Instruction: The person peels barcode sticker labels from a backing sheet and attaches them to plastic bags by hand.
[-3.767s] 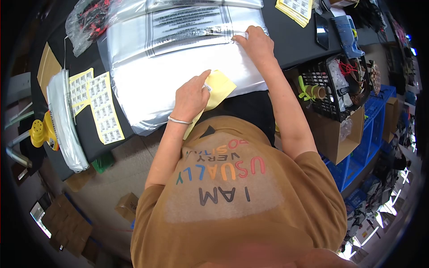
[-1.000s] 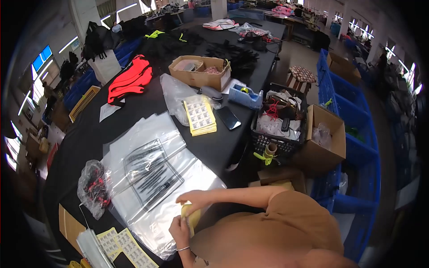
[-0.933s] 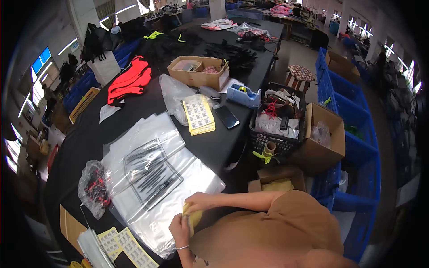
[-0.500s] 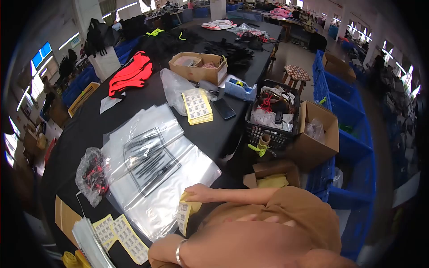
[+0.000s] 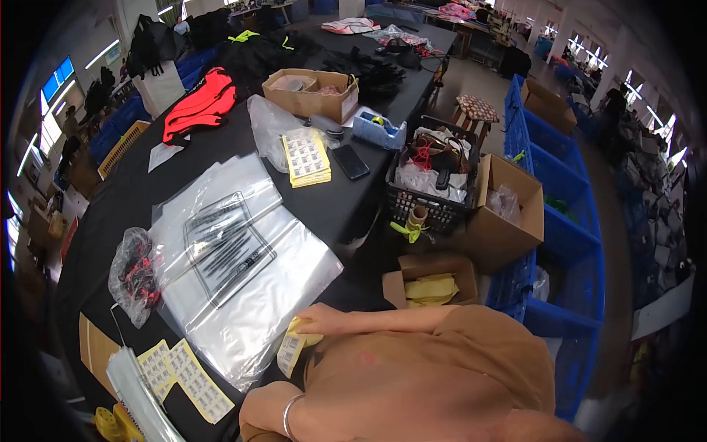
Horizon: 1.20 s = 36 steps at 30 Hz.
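My right hand (image 5: 322,321) is closed on a yellow-edged sheet of printed barcode stickers (image 5: 292,351), near the lower edge of a stack of clear plastic bags (image 5: 302,254). The sheet curls down from the fingers. Close to the camera at the bottom, my left hand (image 5: 390,405) is large and blurred in front of the brown shirt, with a bracelet (image 5: 287,417) on that arm. Its fingers cannot be made out. Two more sticker sheets (image 5: 197,379) lie left of the arm, beside a roll of printed plastic (image 5: 140,394).
A black-covered table (image 5: 243,132) bears a sticker stack (image 5: 307,156), a phone (image 5: 351,161), a tape dispenser (image 5: 379,129), a cardboard box (image 5: 309,102) and red fabric pieces (image 5: 199,107). On the right stand a black basket (image 5: 427,206), an open carton (image 5: 508,221) and blue crates (image 5: 571,280).
The whole view has shifted, so the table and its things appear farther left and higher. My right hand still holds the sticker sheet. Left fingertips seen earlier against the shirt are no longer distinct.
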{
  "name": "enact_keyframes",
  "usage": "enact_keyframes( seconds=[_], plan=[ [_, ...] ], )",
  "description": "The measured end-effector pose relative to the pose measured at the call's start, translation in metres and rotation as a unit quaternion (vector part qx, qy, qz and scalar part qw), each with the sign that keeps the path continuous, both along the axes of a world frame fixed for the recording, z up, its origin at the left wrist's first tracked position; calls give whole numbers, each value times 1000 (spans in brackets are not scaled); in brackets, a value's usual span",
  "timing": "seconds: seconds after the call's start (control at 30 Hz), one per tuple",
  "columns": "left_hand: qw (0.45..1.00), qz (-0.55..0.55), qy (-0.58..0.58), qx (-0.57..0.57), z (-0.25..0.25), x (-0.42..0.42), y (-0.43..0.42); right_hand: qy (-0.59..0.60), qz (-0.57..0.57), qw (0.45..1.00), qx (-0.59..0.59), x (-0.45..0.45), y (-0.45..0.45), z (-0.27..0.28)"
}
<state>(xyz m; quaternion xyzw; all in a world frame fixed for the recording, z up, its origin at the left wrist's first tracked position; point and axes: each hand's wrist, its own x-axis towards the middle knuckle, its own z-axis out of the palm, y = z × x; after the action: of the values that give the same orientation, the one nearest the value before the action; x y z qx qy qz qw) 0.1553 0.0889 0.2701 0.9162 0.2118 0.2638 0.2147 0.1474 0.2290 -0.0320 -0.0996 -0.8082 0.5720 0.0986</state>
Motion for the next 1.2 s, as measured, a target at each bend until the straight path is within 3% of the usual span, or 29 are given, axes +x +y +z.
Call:
enact_keyframes(
  seconds=[0.63, 1.13, 1.17, 1.2],
  plan=[
    [970, 121, -195, 84, -45, -24, -26, 68, -4, 998, 8, -3, -1, -8],
    [900, 213, -339, 171, -66, -110, -20, 10, -27, 1000, -4, -15, 18, 1],
    [896, 216, -345, 178, -51, -110, -21, 14, -32, 999, -3, -15, 20, 1],
    [921, 167, -303, 179, -50, -125, -18, 8, -42, 999, -14, -14, 23, 1]
  ],
)
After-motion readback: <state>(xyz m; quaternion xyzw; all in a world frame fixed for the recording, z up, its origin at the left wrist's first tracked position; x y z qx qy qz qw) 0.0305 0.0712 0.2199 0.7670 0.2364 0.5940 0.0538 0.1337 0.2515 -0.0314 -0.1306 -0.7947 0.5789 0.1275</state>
